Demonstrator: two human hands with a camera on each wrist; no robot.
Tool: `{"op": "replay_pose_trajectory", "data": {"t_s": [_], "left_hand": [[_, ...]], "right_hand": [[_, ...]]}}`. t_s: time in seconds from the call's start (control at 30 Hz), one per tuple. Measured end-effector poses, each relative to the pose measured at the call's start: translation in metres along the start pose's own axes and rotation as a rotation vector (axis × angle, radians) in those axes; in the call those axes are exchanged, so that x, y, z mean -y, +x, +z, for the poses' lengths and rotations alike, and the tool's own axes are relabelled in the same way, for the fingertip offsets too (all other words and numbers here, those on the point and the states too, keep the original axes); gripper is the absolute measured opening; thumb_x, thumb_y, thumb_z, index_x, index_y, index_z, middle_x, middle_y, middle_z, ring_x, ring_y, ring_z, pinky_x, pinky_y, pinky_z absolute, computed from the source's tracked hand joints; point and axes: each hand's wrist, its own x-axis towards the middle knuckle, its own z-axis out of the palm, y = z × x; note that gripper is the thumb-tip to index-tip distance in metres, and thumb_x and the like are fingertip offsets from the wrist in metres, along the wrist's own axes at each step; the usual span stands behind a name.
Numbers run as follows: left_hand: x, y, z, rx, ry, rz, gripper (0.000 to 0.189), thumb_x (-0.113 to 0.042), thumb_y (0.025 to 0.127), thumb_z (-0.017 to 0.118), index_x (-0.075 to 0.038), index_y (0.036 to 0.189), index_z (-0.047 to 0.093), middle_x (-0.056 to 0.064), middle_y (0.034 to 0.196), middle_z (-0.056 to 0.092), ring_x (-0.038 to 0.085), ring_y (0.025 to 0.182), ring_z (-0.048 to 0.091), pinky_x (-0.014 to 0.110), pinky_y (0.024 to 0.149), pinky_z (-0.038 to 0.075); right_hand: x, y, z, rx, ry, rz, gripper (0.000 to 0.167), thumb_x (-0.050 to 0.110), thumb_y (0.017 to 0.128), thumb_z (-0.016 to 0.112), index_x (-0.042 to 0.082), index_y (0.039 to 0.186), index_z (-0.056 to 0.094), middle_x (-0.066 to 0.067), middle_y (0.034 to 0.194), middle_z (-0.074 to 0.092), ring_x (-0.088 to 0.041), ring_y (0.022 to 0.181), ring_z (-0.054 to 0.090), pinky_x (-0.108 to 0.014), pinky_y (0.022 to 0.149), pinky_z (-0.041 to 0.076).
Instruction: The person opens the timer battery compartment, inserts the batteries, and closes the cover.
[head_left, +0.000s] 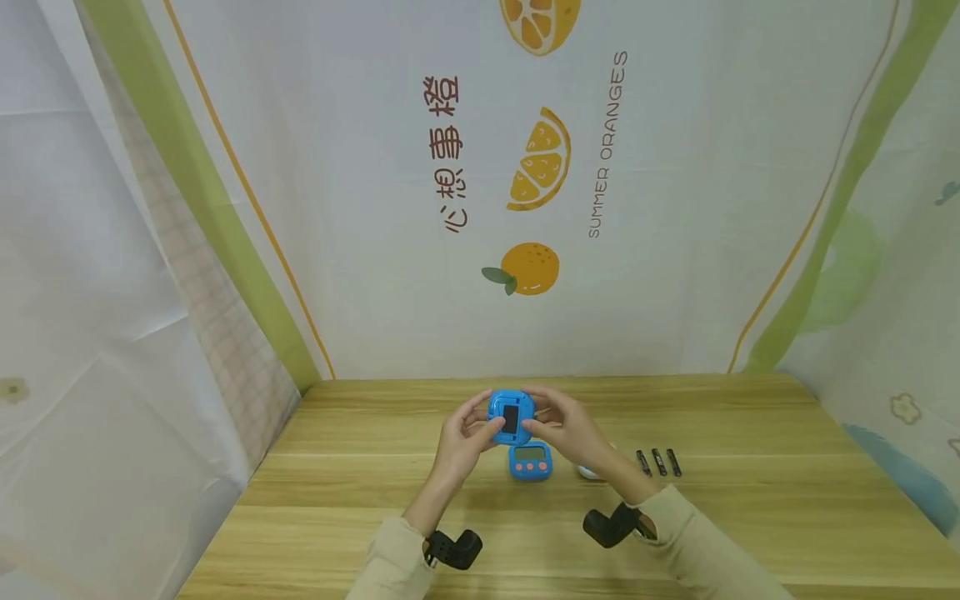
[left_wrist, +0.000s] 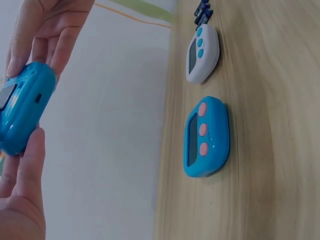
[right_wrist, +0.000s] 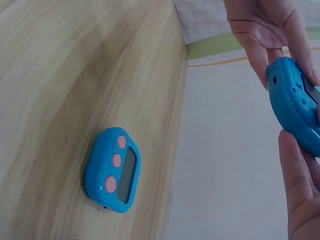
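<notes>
sleeves [head_left: 386, 562] in pale beige are lying nearest, behind the hands, with a black wrist camera [head_left: 456, 548] sitting on each wrist. ahead of these, the left hand [head_left: 462, 433] and the right hand [head_left: 567, 425] are both gripping one blue gadget [head_left: 512, 415], holding it up off the desk [head_left: 337, 450]; thumbs [head_left: 491, 429] are pressing on the side facing the person, and the hands are gapping only as wide as the gadget's body.

the coming move seems to be turning on this: the gadget is sitting squarely between the two hands, neither being clearly nearer. its outline is looking almost square from the head view, making its long axis hard to judge, while a dark rectangular patch [head_left: 511, 421] is running lengthwise between the thumbs.

lower down, beneath the hands and apart from them, a second blue unit [head_left: 531, 468] with pink buttons is resting on the desk. a white unit [left_wrist: 203, 55] is lying to its right, mostly hiding behind the right forearm [head_left: 622, 475] in the head view. three dark batteries [head_left: 659, 462] are lying side by side farther right of the right hand. farthest off, beyond both hands, a white cloth [head_left: 360, 275] printed with oranges is hanging.
</notes>
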Motion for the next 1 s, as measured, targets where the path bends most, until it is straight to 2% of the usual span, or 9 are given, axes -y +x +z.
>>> {"op": "replay_pose_trajectory", "data": {"t_s": [0.2, 0.33, 0.43, 0.57, 0.7, 0.83, 1.0], "left_hand": [[0.003, -0.001, -0.002, 0.024, 0.017, 0.001, 0.045, -0.003, 0.085, 0.057, 0.0, 0.128, 0.043, 0.016, 0.093, 0.058, 0.027, 0.081, 0.062, 0.038, 0.074, 0.052], [0.004, -0.001, -0.003, 0.022, 0.027, 0.009, 0.044, -0.002, 0.085, 0.057, 0.0, 0.127, 0.045, 0.018, 0.094, 0.059, 0.027, 0.08, 0.062, 0.036, 0.072, 0.052], [0.005, -0.002, -0.003, 0.009, 0.03, 0.01, 0.044, -0.002, 0.084, 0.058, 0.0, 0.126, 0.046, 0.017, 0.093, 0.059, 0.029, 0.08, 0.062, 0.04, 0.073, 0.052], [0.005, -0.002, -0.003, -0.003, 0.036, 0.012, 0.044, -0.003, 0.084, 0.059, 0.0, 0.125, 0.047, 0.016, 0.089, 0.059, 0.032, 0.079, 0.062, 0.042, 0.072, 0.051], [0.005, -0.002, -0.003, -0.007, 0.038, 0.014, 0.043, -0.003, 0.084, 0.06, 0.0, 0.125, 0.048, 0.016, 0.089, 0.059, 0.032, 0.079, 0.062, 0.038, 0.07, 0.052], [0.006, -0.002, -0.003, -0.006, 0.033, 0.012, 0.043, -0.003, 0.084, 0.059, 0.001, 0.125, 0.047, 0.017, 0.09, 0.059, 0.031, 0.078, 0.062, 0.038, 0.071, 0.052], [0.009, -0.003, -0.002, 0.005, 0.03, 0.004, 0.044, -0.002, 0.084, 0.059, 0.002, 0.126, 0.046, 0.015, 0.089, 0.059, 0.036, 0.08, 0.061, 0.038, 0.072, 0.052]], "right_hand": [[-0.007, -0.002, 0.007, -0.027, 0.031, 0.004, 0.041, -0.006, 0.08, 0.06, -0.008, 0.118, 0.046, -0.023, 0.091, 0.058, -0.033, 0.077, 0.06, -0.027, 0.065, 0.053], [-0.005, -0.003, 0.011, -0.059, -0.034, 0.01, 0.04, -0.003, 0.08, 0.061, -0.008, 0.117, 0.047, -0.02, 0.089, 0.058, -0.031, 0.074, 0.061, -0.027, 0.063, 0.053], [-0.003, -0.003, 0.012, -0.065, -0.082, 0.005, 0.04, -0.002, 0.08, 0.062, -0.007, 0.116, 0.048, -0.018, 0.089, 0.059, -0.029, 0.074, 0.061, -0.027, 0.063, 0.053], [-0.003, -0.003, 0.01, -0.051, -0.074, -0.013, 0.039, -0.003, 0.08, 0.062, -0.006, 0.116, 0.048, -0.019, 0.089, 0.058, -0.029, 0.075, 0.06, -0.025, 0.064, 0.052], [-0.005, -0.002, 0.009, -0.037, -0.055, -0.032, 0.038, -0.004, 0.079, 0.062, -0.007, 0.115, 0.048, -0.019, 0.089, 0.057, -0.029, 0.075, 0.06, -0.023, 0.065, 0.051], [-0.009, -0.001, 0.009, -0.036, -0.039, -0.06, 0.037, -0.005, 0.079, 0.061, -0.007, 0.114, 0.048, -0.019, 0.088, 0.058, -0.029, 0.075, 0.059, -0.025, 0.067, 0.052], [-0.016, -0.002, 0.01, -0.044, -0.028, -0.098, 0.037, -0.007, 0.078, 0.062, -0.01, 0.112, 0.049, -0.02, 0.087, 0.057, -0.03, 0.073, 0.059, -0.029, 0.066, 0.053]]}}
